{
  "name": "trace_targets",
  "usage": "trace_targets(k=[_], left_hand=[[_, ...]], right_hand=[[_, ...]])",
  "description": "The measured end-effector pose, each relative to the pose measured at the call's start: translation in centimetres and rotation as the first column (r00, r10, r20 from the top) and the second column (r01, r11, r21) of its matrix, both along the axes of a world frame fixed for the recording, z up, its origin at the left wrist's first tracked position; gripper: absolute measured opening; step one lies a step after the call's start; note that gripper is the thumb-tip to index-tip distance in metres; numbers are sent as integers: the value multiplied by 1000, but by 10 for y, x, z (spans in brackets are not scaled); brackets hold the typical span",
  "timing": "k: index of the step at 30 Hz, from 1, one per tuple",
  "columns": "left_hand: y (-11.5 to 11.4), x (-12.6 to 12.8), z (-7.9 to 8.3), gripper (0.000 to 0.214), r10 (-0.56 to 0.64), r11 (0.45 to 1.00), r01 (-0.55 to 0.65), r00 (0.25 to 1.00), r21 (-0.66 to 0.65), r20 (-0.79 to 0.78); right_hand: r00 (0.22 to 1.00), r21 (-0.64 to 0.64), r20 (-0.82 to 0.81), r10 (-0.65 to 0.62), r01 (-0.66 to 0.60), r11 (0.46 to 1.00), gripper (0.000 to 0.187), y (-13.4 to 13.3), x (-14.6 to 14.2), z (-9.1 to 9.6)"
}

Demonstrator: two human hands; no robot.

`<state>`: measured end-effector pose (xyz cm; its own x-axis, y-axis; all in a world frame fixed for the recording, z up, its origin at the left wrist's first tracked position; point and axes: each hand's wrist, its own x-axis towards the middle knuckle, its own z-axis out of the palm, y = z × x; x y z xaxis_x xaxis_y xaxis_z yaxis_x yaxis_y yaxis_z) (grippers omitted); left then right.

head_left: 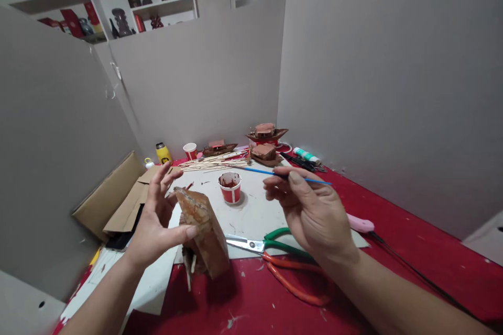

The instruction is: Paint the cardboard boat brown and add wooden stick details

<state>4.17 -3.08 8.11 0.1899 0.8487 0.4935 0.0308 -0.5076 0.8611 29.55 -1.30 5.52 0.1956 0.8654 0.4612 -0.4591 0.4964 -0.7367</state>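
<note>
My left hand grips a small brown model piece with a roof-like slanted top, thumb on its near side and other fingers partly raised behind. Thin sticks poke out of its underside, which hangs above the red table. Between the thumb and fingers of my right hand is a slim blue paintbrush, its tip pointing left. Beyond both hands, a paper cup with dark red-brown paint inside stands on white paper. Scissors with one green and one orange handle lie under my right hand.
Several thin wooden sticks lie at the back beside brown model boats. A yellow bottle and another paper cup stand behind. Cardboard is at the left; a pink-handled tool with a cord lies at the right.
</note>
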Motion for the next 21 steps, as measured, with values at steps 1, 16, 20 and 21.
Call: trace_targets(k=[1, 16, 20, 21], left_hand=[[0, -2, -1, 102, -35, 999, 36, 999, -21, 15], [13, -16, -6, 113, -181, 951, 188, 982, -244, 52], [17, -18, -10, 113, -186, 950, 199, 980, -239, 77], [17, -19, -12, 112, -184, 948, 199, 979, -247, 84]], right_hand=[[999, 5, 12, 31, -31, 1000, 19, -2, 0, 2], [935, -54, 70, 348, -345, 937, 26, 13, -20, 1], [915, -85, 93, 393, -386, 919, 26, 15, -15, -1], [914, -94, 100, 393, -385, 918, 26, 15, -14, 0]])
